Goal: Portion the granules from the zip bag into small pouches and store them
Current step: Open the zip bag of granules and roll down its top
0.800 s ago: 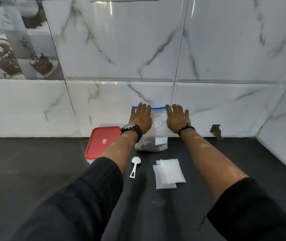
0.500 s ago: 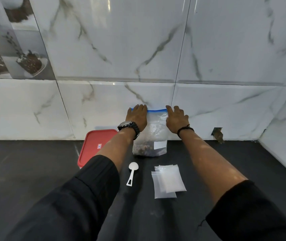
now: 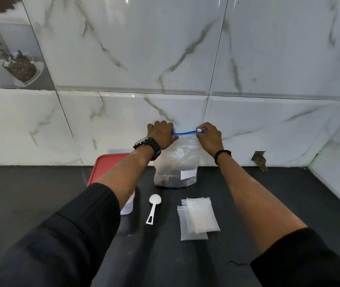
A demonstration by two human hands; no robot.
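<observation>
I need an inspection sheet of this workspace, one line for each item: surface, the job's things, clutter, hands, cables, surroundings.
Surface: dark countertop, bare apart from the job's things.
Job's things: zip bag upright by the wall, dark granules in its bottom, blue zip strip on top; white scoop lying flat; stack of small pouches, empty; red-lidded container, partly hidden by the left arm.
Clutter: nothing seen.
Hands: left hand grips the bag's top left corner; right hand pinches the white slider.
Cables: nothing seen.
Surroundings: marble-look wall tiles; a chipped hole low in the wall.
</observation>
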